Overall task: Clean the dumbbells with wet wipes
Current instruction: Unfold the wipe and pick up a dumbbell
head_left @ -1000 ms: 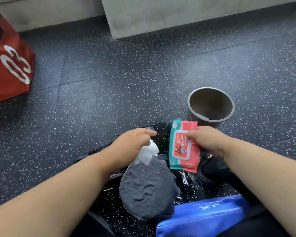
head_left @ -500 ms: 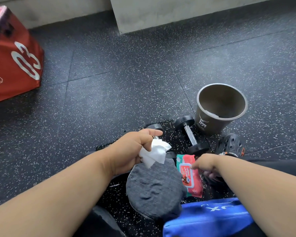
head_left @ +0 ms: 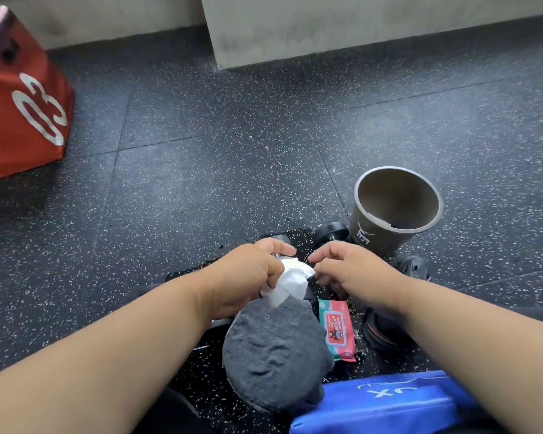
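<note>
My left hand (head_left: 248,274) is closed around a crumpled white wet wipe (head_left: 290,281). My right hand (head_left: 351,270) meets it from the right, its fingertips pinching the wipe's right corner. The red and green wet wipes pack (head_left: 337,330) lies flat on the floor just below my right wrist. Beyond my hands lie two small black dumbbells. One head (head_left: 331,231) shows beside the bucket, and another head (head_left: 279,239) peeks out above my left knuckles. My hands hide the rest of them.
A brown bucket (head_left: 395,208) stands tilted at the right, with a black clog (head_left: 416,267) below it. A grey sock-covered foot (head_left: 273,355) and a blue pad (head_left: 383,402) lie close to me. A red box marked 03 (head_left: 22,104) stands far left, and a concrete wall base (head_left: 326,23) runs behind.
My right hand set the wipes pack down on the floor, then rose to the wipe in my left hand. The view shifted slightly.
</note>
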Motion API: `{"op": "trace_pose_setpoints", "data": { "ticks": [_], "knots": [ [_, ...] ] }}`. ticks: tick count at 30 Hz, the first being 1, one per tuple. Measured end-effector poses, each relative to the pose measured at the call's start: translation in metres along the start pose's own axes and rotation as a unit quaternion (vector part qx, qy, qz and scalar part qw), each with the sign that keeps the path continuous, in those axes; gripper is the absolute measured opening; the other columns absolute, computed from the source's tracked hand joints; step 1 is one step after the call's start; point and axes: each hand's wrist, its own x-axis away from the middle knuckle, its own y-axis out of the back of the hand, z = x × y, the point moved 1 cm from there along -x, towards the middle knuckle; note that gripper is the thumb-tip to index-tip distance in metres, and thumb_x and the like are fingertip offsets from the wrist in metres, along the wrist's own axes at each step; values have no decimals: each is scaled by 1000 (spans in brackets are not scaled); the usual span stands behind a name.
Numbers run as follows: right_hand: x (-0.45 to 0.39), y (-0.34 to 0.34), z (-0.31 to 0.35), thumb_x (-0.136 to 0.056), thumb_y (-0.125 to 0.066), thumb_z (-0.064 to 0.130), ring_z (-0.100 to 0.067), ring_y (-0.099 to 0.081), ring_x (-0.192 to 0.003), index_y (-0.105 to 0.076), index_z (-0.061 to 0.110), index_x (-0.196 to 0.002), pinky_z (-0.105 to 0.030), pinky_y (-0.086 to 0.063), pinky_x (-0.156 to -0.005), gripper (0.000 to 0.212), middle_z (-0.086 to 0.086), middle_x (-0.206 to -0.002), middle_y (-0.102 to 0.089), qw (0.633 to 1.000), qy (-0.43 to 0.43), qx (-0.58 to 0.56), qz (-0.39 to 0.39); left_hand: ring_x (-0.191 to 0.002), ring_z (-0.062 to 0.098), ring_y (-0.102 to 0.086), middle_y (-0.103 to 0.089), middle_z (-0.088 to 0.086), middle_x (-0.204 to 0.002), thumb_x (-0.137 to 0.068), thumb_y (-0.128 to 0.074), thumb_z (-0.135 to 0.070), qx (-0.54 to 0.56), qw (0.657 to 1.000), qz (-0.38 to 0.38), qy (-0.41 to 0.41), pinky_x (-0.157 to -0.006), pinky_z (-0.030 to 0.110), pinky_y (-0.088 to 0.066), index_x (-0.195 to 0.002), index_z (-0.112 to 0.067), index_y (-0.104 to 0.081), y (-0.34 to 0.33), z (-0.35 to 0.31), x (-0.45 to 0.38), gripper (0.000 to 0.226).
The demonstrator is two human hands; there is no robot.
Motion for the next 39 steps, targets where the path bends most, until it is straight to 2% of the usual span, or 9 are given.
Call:
{"op": "trace_pose_setpoints", "data": {
  "ticks": [3,9,15,19,23,27,32,36,39],
  "knots": [
    [38,6,29,-87,-75,24,-10,-65,-78,-75,27,-103,-25,-53,-68,16,-2,-88,-69,997,50,-61,18,-77,22,-48,-58,15,-101,-55,-54,-7,-20,1000,12,-16,-56,27,-36,-120,-19,-68,-6,-6,3,67],
    [64,11,20,-76,-90,41,-13,-68,-76,-76,34,-100,-31,-57,-79,28,6,-95,-73,992,83,91,-19,-85,19,-66,-70,16,-113,-68,-61,-5,-14,996,66,-53,-72,29,-53,-126,-15,-64,-19,-4,6,59],
    [60,16,21,-86,-84,32,-4,-57,-67,-73,27,-81,-32,-53,-70,13,-1,-83,-73,984,117,128,-31,-90,21,-71,-76,22,-116,-94,-69,-1,-84,989,88,-80,-83,37,-54,-131,-17,-63,-21,-3,10,41],
    [64,22,27,-88,-81,20,-3,-57,-63,-73,18,-79,-23,-49,-62,13,-3,-74,-73,986,127,101,-33,-89,22,-70,-77,21,-111,-96,-76,-28,-143,981,62,-111,-83,42,-53,-121,-27,-68,-18,-5,12,27],
    [64,21,24,-89,-79,18,-9,-68,-70,-71,23,-94,-27,-56,-68,10,-5,-89,-78,995,97,38,-14,-82,11,-69,-79,4,-93,-101,-75,-15,-156,976,34,-146,-77,27,-55,-112,-15,-69,-16,-8,13,12],
    [67,15,25,-92,-79,17,-21,-77,-99,-64,37,-126,-35,-62,-91,42,3,-112,-76,994,91,-26,51,-74,7,-65,-75,-4,-80,-99,-76,-14,-138,977,44,-157,-68,19,-50,-102,-10,-64,-21,-11,18,13],
    [73,16,35,-97,-77,14,-8,-62,-66,-67,11,-101,-18,-50,-57,11,-10,-82,-67,990,79,-98,66,-85,19,-67,-77,18,-90,-90,-87,-35,-107,978,41,-176,-77,34,-49,-98,-13,-62,-20,-14,26,34],
    [78,22,37,-101,-69,15,-5,-56,-61,-68,7,-102,-15,-49,-53,8,-6,-81,-65,989,70,-112,61,-79,13,-69,-75,5,-87,-98,-75,-14,-47,976,12,-211,-70,21,-53,-102,-7,-61,-24,-18,32,16],
    [81,22,34,-102,-67,25,-3,-54,-61,-72,11,-95,-15,-44,-53,17,-4,-81,-66,994,72,-66,43,-81,18,-69,-75,9,-90,-95,-81,-22,-23,973,-16,-231,-72,25,-54,-102,-8,-63,-25,-18,35,23]
  ]
}}
